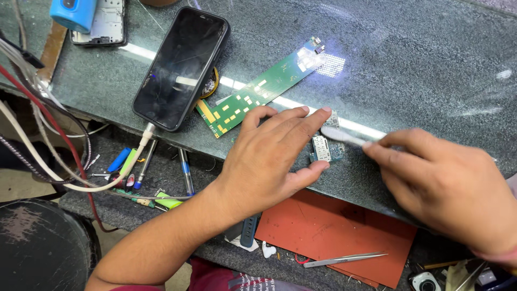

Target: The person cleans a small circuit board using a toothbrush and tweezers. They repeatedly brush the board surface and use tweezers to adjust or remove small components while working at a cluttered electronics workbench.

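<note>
My left hand lies flat on the glass bench top, its fingers and thumb pinning a small blue-green circuit board with a metal card slot. In my right hand is a thin white tool, pinched at its rear end, its tip resting over the small board next to my left fingertips. A long green circuit board with yellow pads lies just beyond my left hand.
A black phone with a white cable plugged in lies face up at the left. Below the glass are an orange mat, metal tweezers, pens and screwdrivers, and loose wires. An opened phone frame sits at top left.
</note>
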